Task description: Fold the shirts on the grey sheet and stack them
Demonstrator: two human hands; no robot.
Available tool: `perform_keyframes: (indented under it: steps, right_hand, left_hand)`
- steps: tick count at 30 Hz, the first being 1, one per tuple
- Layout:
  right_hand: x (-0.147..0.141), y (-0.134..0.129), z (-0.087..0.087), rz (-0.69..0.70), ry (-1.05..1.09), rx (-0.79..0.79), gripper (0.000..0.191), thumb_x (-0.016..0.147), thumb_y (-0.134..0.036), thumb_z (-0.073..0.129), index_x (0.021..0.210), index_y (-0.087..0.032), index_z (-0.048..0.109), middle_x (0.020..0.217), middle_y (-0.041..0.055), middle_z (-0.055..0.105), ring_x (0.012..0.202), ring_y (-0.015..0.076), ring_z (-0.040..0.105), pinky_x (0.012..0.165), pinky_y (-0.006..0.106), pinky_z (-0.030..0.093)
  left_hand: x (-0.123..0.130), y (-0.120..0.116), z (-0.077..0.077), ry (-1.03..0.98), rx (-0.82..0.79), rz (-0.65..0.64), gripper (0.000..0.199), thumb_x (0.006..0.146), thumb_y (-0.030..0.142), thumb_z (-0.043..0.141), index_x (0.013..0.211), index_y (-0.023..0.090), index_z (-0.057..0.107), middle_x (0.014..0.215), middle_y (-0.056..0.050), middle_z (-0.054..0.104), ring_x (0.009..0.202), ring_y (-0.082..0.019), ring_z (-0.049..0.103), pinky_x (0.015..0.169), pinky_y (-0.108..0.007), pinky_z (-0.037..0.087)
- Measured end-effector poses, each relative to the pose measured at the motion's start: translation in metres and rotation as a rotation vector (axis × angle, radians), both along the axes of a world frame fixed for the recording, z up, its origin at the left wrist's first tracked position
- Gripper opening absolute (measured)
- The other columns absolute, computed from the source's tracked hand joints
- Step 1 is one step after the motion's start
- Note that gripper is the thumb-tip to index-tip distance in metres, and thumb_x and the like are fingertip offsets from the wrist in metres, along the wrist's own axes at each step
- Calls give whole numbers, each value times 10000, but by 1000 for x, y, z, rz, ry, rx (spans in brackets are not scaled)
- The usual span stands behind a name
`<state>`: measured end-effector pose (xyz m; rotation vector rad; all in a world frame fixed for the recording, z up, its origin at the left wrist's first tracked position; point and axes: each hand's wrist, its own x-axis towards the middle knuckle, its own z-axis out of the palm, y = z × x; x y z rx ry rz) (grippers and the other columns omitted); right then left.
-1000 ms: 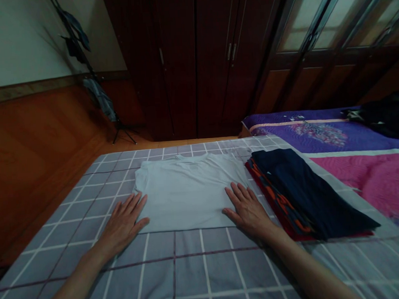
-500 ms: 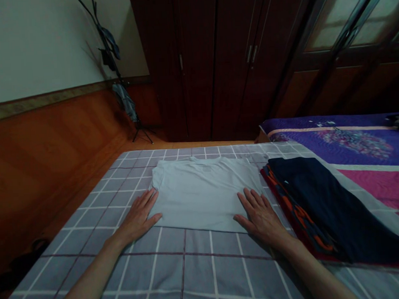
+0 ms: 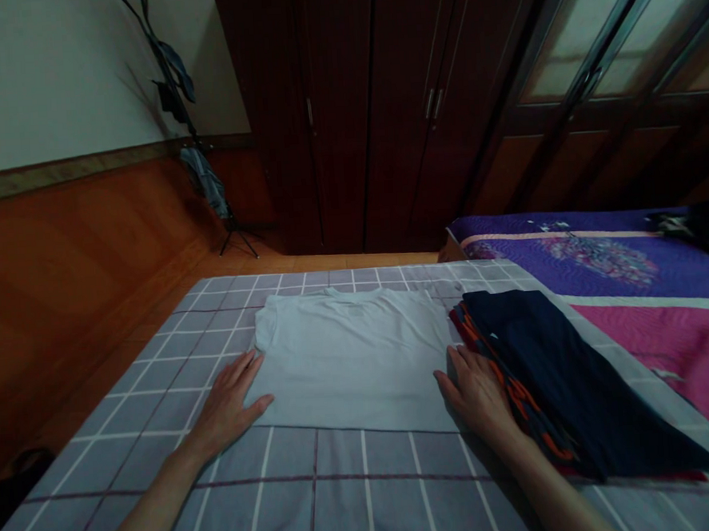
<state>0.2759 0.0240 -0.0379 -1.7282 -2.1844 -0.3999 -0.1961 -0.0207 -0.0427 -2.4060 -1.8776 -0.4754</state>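
Note:
A white T-shirt (image 3: 354,362) lies spread on the checked grey bedsheet (image 3: 285,502), folded into a wide rectangle with its neckline at the far side. My left hand (image 3: 231,401) rests flat at its left edge, fingers stretched out and thumb on the cloth. At the lower right edge of the shirt lies my right hand (image 3: 477,388), open, with the thumb over the cloth and the fingers reaching along the side. Close beside that hand is a stack of folded clothes (image 3: 565,373), dark navy on top, with orange and red layers below.
Beyond the bed's far edge stands a dark red wardrobe (image 3: 346,122). A coat rack (image 3: 179,100) with clothes on it is at the far left. To the right lies a purple and pink bedspread (image 3: 600,258) with a floral pattern.
My right hand has slid from on top of the shirt toward its right edge, nearer the clothes stack. My left hand stays at the left edge. The view has shifted slightly.

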Motion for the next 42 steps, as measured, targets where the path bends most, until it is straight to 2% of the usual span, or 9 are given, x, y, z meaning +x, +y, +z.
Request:
perform_keyframes:
  steps: [2,5,9,15,21,27,31,36,42]
  right_hand:
    - [-3,0,0,-9,-13,11,466,901,-354,446,1187,-2,555,1163,239,585,1100,337,507,909,436,435]
    - [-7,0,-1,-31,-32,29,446,902,-341,450,1176,-9,567,1156,239,580,1084,336,507,903,434,437]
    - [-8,1,-4,-59,-44,42,427,897,-342,454,1168,-35,575,1172,230,570,1084,339,500,902,443,440]
    - [-7,-1,-3,-28,6,58,437,893,-344,464,1171,-22,566,1168,239,559,1095,335,492,911,441,438]
    - [-10,-4,1,-55,17,33,427,907,-338,429,1192,-46,552,1191,231,552,1116,338,482,913,457,443]
    - [-8,-2,1,-29,67,5,434,902,-340,421,1179,-33,552,1176,249,559,1122,349,494,929,467,437]
    - [-1,-1,-2,25,153,-4,458,887,-377,439,1178,-37,538,1171,249,573,1124,350,510,937,475,439]
    - [11,-8,4,18,238,-99,506,874,-469,411,1217,-110,508,1155,200,617,1063,319,590,906,472,472]
    - [40,-20,13,-59,280,-274,392,756,-499,494,1018,-249,642,996,142,697,888,329,672,724,437,523]
  left_hand:
    - [12,-1,11,3,14,-38,699,852,481,533,1448,191,311,1500,-148,309,1362,-340,300,1086,-569,263]
    - [45,12,37,10,-52,-245,615,900,438,495,1448,233,308,1505,-104,318,1383,-292,274,1120,-541,217]
    - [102,64,61,2,-141,-380,518,942,416,430,1418,222,371,1474,-89,382,1377,-238,296,1139,-459,221]
    - [154,138,52,65,-298,-288,570,932,464,419,1411,158,376,1490,-164,325,1388,-325,245,1096,-540,224]
    - [202,157,55,39,-269,-420,584,946,501,345,1452,215,289,1530,-117,254,1414,-295,166,1128,-525,117]
    - [260,179,44,20,-323,-507,600,932,531,361,1443,220,313,1530,-121,251,1414,-309,163,1108,-561,128]
    - [240,162,55,-10,-308,-493,648,917,563,379,1451,204,301,1536,-137,225,1421,-309,137,1122,-545,101]
    - [151,90,77,4,-270,-419,634,893,515,486,1435,224,333,1523,-126,268,1416,-290,175,1138,-506,143]
    - [51,11,50,-94,-128,-105,554,898,361,515,1421,269,357,1475,-80,376,1339,-262,359,1102,-471,303]
